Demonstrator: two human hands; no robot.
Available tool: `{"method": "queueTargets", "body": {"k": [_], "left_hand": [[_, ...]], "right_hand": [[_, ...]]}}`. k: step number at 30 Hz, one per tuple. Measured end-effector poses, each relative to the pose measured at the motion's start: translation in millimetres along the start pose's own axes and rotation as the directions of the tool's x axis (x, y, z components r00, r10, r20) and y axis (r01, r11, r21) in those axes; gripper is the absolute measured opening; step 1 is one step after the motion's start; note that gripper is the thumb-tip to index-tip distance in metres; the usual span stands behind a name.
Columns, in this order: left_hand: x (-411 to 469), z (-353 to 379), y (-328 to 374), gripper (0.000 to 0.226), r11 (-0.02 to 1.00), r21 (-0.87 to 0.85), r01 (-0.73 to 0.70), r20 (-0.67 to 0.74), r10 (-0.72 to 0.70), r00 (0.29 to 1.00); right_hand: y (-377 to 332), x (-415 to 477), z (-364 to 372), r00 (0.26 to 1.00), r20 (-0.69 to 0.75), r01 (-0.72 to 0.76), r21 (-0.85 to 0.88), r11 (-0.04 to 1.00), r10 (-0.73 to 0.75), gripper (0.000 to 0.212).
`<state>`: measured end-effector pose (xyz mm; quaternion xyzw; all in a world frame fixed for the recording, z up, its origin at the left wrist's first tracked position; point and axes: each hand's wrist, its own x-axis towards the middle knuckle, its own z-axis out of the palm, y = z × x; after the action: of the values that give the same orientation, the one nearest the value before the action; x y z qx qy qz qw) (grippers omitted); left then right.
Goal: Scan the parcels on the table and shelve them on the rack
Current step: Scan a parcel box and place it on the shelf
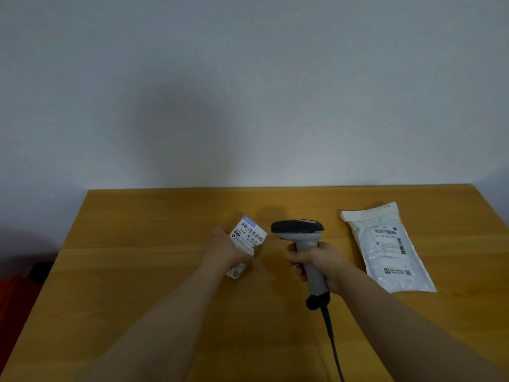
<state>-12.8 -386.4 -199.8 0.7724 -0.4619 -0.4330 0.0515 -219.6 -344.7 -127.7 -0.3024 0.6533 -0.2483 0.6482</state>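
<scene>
So, a plain pale grey wall point(248, 78) is filling the whole top half, with a soft shadow sitting on it near the middle. Below it, a honey-coloured wooden table point(137, 285) is stretching across the view, its far edge running right along the wall. Off the table's left side, something red point(11, 296) is showing down low, too blurry to identify.

A flat white plastic mailer bag point(385, 249) is lying label-up on the right part of the table, well apart from both hands. A grey handheld barcode scanner with a dark head point(298, 230) is sitting over the middle, its black cable point(334, 348) trailing back toward the camera. The right hand point(316, 260) is wrapping its fingers round the handle. The left hand point(228, 249) is gripping a small white labelled parcel point(249, 237), barcode facing up, just beside the scanner's head. I can't tell whether it's touching the tabletop.
</scene>
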Motion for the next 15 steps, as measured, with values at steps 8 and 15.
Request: {"method": "queueTargets", "body": {"k": [8, 15], "left_hand": [[-80, -12, -2, 0.047, 0.796, -0.606, -0.003, -0.044, -0.030, 0.999], [-198, -19, -27, 0.027, 0.779, -0.608, -0.155, -0.271, -0.020, 0.963]], "right_hand": [[4, -60, -2, 0.993, 0.049, 0.111, -0.006, 0.994, -0.111, 0.016], [12, -153, -9, 0.933, 0.213, 0.310, -0.069, 0.948, -0.290, 0.011]]}}
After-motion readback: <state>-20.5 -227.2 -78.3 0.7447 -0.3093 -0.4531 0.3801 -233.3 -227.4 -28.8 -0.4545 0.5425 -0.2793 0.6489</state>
